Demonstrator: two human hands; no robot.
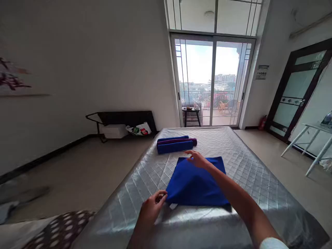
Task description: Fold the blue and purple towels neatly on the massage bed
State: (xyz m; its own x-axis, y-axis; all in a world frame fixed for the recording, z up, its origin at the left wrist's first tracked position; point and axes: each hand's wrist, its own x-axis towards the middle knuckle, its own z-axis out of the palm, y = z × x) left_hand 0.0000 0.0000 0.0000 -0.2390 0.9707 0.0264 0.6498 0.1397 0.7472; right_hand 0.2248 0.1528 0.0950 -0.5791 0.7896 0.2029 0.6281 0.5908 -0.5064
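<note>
Far left on the wall, a blurred picture (12,77); lower, against the baseboard, a black rack (124,119) with a white box and a printed bag (138,129). On the silver quilted mattress (259,180), left hand (151,207) pinching the near-left corner of the folded blue cloth (194,186), fingers closed on the fabric edge. Behind it, toward the far end, three rolled towels (175,144), two blue and one purple, touching each other and apart from the flat cloth. Right hand (198,159) reaching across, fingers spread and open, resting flat near the far edge of the cloth, holding nothing. Judged best done by keeping the pinched corner taut, pressing the far edge flat, smoothing creases outward, matching edges squarely before any further fold or roll. Beyond, glass balcony doors (212,83) with a small dark table (191,114); far right, a white frame table (313,141).
</note>
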